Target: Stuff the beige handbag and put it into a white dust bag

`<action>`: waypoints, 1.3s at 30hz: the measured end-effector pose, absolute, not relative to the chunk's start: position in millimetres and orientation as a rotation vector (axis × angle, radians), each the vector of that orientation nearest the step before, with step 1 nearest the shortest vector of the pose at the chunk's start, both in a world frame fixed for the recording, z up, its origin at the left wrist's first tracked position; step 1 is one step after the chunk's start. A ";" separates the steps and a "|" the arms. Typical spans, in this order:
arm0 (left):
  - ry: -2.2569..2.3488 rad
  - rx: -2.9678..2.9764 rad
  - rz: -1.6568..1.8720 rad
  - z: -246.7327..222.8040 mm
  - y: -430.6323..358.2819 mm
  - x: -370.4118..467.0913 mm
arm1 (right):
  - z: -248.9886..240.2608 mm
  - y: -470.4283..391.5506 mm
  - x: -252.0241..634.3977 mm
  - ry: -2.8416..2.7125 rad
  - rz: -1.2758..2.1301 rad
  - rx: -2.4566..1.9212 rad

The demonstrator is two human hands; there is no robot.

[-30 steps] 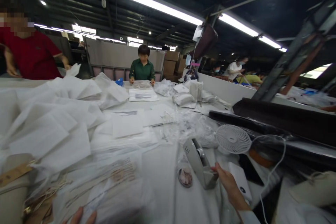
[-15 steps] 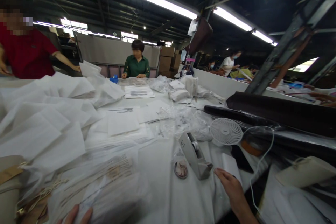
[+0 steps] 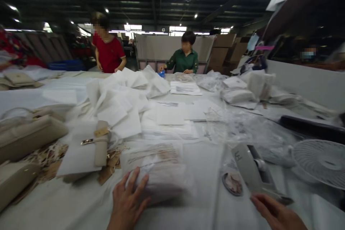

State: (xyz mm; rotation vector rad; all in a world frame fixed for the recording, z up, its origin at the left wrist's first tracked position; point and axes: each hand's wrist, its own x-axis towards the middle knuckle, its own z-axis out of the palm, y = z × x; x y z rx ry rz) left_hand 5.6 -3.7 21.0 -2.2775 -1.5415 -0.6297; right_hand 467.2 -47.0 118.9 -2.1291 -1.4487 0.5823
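My left hand [image 3: 129,199] lies with fingers spread on the near left side of a soft, clear-wrapped package [image 3: 159,172]. Dark, blurred lines run across the top of that package. To the right, my right hand [image 3: 277,212] is at the near end of a grey tape dispenser [image 3: 254,172], its fingers pressed together. Whether a strip of tape is between those fingers is too blurred to tell. Beside the dispenser sits a small round dish [image 3: 232,184] with pinkish-brown contents. Left of the package, a beige handbag [image 3: 101,149] rests partly on white sheeting, with brown tags [image 3: 111,163] around it.
White wrapping sheets [image 3: 124,107] are heaped beyond the package, near a flat white stack [image 3: 169,115]. Clear plastic bags [image 3: 248,129] and a white fan [image 3: 323,161] occupy the right side. More beige bags [image 3: 29,136] lie at left. Two people [image 3: 109,52] [image 3: 185,55] stand across the table.
My view has swung left, so the scene shifts right. My left hand now shows whole on the package. The right hand remains by the dispenser, its fingers now at the near end.
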 end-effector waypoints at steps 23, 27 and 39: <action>-1.738 -2.299 -0.800 32.3 -12.6 17.9 | 164.1 165.7 254.5 -2.937 0.411 -1.382; -1.734 -2.297 -0.743 32.5 -10.0 14.3 | 164.7 139.0 266.3 -2.737 0.186 -1.518; -1.716 -2.332 -0.926 -30.3 -29.0 -45.9 | 51.9 13.4 338.9 -2.396 0.034 -1.260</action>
